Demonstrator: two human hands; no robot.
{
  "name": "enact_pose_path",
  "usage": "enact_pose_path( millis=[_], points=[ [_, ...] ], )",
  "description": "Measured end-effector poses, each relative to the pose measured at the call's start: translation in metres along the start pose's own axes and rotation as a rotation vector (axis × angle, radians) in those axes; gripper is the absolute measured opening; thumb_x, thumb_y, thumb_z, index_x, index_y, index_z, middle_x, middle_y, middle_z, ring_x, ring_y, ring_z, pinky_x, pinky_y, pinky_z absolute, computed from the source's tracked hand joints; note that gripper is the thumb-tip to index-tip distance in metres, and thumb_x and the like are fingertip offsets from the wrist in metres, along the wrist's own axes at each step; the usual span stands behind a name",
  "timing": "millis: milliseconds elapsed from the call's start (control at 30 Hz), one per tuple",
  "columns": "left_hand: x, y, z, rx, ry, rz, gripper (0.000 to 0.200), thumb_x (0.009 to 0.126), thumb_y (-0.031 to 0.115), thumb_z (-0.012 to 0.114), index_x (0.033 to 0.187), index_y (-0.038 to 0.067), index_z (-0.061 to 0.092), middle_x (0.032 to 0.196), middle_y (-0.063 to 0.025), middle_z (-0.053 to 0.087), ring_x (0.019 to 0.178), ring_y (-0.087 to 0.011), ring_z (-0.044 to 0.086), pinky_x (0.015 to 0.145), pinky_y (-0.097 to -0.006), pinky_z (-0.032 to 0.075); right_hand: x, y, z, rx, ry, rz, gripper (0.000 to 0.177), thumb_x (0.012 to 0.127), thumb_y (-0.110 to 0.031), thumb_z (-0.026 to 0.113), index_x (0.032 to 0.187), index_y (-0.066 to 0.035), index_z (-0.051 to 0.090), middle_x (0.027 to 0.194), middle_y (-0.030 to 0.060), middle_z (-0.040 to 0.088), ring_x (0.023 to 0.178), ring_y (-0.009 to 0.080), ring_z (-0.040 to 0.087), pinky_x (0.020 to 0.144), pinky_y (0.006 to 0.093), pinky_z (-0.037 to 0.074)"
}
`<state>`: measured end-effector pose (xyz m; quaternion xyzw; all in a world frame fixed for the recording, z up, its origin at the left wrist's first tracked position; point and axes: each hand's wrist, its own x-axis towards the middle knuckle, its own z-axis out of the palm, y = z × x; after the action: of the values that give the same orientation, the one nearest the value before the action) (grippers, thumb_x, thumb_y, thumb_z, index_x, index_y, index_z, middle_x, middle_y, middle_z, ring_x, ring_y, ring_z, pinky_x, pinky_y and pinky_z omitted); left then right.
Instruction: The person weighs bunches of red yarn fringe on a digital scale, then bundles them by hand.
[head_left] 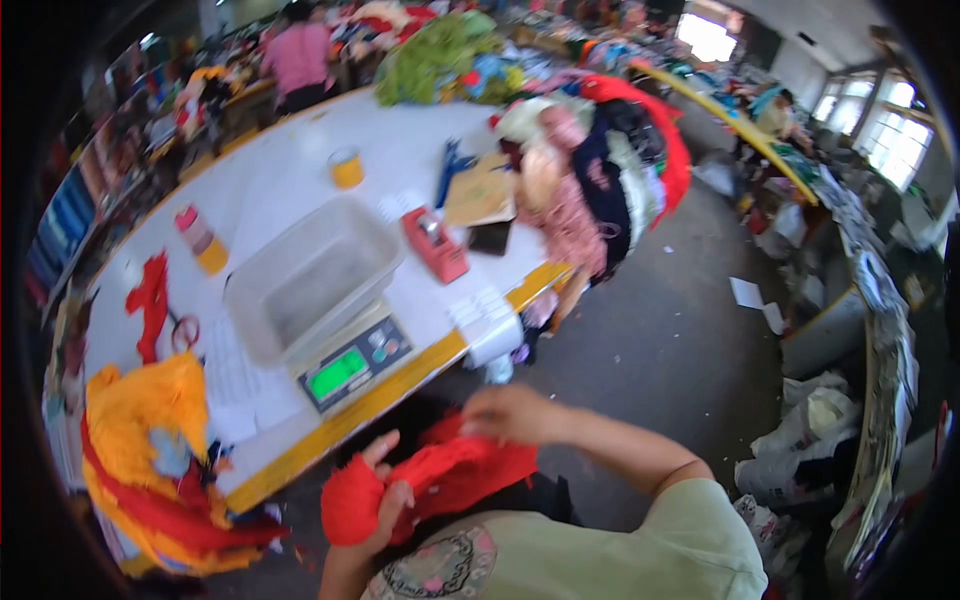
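Observation:
A bright red piece of fabric (470,475) stretches between my two hands, just in front of my body and below the table edge. My left hand (385,490) grips its left end, where the cloth is bunched over the fingers. With bent fingers, my right hand (510,415) holds the upper right part of the cloth. Beyond my hands, on the table, stands a digital scale (352,362) with a lit green display. A grey plastic tub (315,275) rests on the scale.
On the white table (290,150) lie a red tape dispenser (435,245), scissors (185,332), a yellow-and-white cup (346,168) and a cardboard piece (480,190). Orange and red cloth (150,420) hangs off the left edge. Clothes (600,160) are heaped at right. A person in pink (298,55) stands behind.

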<state>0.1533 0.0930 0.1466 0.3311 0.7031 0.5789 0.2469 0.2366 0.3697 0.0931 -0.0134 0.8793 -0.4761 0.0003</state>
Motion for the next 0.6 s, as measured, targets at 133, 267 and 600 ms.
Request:
enact_pose_path(
  millis=[133, 267, 600],
  points=[
    [-0.009, -0.003, -0.009, -0.142, 0.065, -0.051, 0.048, 0.092, 0.003, 0.055, 0.139, -0.002, 0.045, 0.071, -0.0040, 0.062, 0.064, -0.0089, 0.058, 0.062, -0.0232, 0.046, 0.017, 0.065, -0.067, -0.400, 0.363, 0.114, 0.021, 0.077, -0.014, 0.074, 0.097, -0.008, 0.067, 0.101, 0.0107, 0.066, 0.100, 0.0312, 0.061, 0.086, 0.0410, 0.048],
    [-0.009, -0.018, 0.003, -0.155, -0.023, -0.056, 0.052, 0.094, 0.010, 0.056, 0.142, 0.001, 0.039, 0.071, -0.0020, 0.060, 0.051, -0.0031, 0.044, 0.049, -0.0188, 0.035, 0.052, 0.097, -0.100, -0.529, 0.400, -0.141, 0.021, 0.075, -0.013, 0.074, 0.095, -0.010, 0.068, 0.101, 0.0068, 0.066, 0.105, 0.0297, 0.059, 0.090, 0.0418, 0.045],
    [-0.006, -0.025, 0.008, -0.146, -0.033, -0.127, 0.049, 0.096, 0.010, 0.054, 0.142, 0.001, 0.040, 0.074, -0.0022, 0.060, 0.057, -0.0047, 0.048, 0.055, -0.0203, 0.039, 0.071, 0.114, -0.086, -0.673, 0.502, -0.055, 0.016, 0.074, -0.012, 0.073, 0.089, -0.013, 0.069, 0.095, 0.0015, 0.067, 0.098, 0.0245, 0.061, 0.088, 0.0393, 0.042]
  ],
)
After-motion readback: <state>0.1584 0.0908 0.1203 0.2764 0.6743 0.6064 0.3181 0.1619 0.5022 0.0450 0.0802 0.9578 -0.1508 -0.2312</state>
